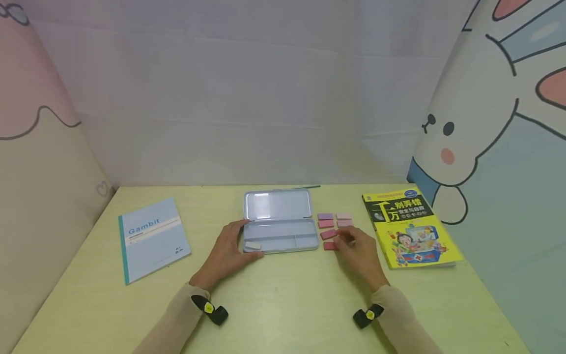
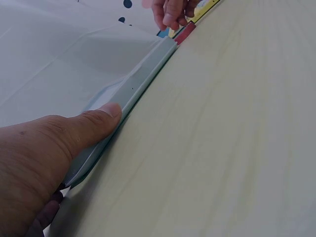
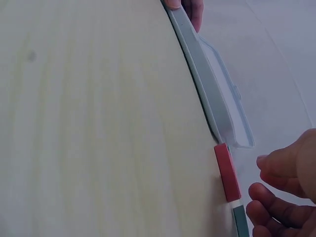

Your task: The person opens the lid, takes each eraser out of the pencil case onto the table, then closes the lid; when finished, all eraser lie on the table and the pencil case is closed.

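A shallow pale-blue metal case (image 1: 269, 231) lies with its lid up on the table. My left hand (image 1: 226, 253) grips its left end, the thumb on the front rim. In the left wrist view, my left thumb (image 2: 96, 123) presses along the case's edge. A white block (image 1: 253, 245) lies inside at the front left. To the right are small oblong blocks: purple (image 1: 325, 216), pink (image 1: 325, 223), pale pink (image 1: 343, 216) and red (image 1: 329, 246). Over a slanted red block (image 1: 328, 234) is my right hand (image 1: 360, 253), fingers bent, with nothing visible between the fingertips.
A light-blue notebook (image 1: 155, 241) lies at the left of the table. On the right is a yellow book (image 1: 417, 231). A thin dark green stick (image 1: 311, 187) lies behind the case's lid. A pale curtain (image 1: 265, 98) hangs along the back.
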`<state>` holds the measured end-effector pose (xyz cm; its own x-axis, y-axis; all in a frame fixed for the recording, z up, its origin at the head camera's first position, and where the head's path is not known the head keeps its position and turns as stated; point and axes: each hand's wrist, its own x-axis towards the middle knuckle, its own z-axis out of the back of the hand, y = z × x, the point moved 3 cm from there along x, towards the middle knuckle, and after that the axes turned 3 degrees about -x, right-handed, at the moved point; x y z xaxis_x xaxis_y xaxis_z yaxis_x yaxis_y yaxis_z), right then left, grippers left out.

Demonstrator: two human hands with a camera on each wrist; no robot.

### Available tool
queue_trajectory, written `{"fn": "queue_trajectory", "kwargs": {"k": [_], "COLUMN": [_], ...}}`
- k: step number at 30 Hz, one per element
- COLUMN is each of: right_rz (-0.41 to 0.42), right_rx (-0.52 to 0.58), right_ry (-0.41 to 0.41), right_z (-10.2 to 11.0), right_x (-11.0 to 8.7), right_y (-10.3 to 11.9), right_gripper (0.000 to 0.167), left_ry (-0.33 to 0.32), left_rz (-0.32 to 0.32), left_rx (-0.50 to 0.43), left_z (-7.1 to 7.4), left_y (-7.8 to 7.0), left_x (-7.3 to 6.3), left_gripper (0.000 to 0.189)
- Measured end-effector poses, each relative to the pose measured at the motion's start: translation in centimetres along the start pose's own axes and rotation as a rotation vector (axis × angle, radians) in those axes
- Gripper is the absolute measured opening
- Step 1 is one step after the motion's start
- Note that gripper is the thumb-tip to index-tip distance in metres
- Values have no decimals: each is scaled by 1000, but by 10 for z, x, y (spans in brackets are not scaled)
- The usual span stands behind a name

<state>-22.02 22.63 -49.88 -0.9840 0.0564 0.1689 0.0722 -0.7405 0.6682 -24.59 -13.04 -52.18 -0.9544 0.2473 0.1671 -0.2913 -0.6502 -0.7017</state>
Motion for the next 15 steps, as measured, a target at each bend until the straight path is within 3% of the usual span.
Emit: {"fn": "queue_trajectory", "kwargs": {"k": [8,15], "right_rz": [108,196], "right_rx": [101,137], "right_ry": [45,167], "right_z": [-15,-40], "right_x": [8,12], "right_y": [40,77], "right_gripper": [19,20], "left_ry": [3,3], "left_rz": [-5,-10], "left_rx": [-14,-21], "left_z": [1,1], "left_y": [0,-1], "left_x": [0,0], "left_gripper": [97,96]}}
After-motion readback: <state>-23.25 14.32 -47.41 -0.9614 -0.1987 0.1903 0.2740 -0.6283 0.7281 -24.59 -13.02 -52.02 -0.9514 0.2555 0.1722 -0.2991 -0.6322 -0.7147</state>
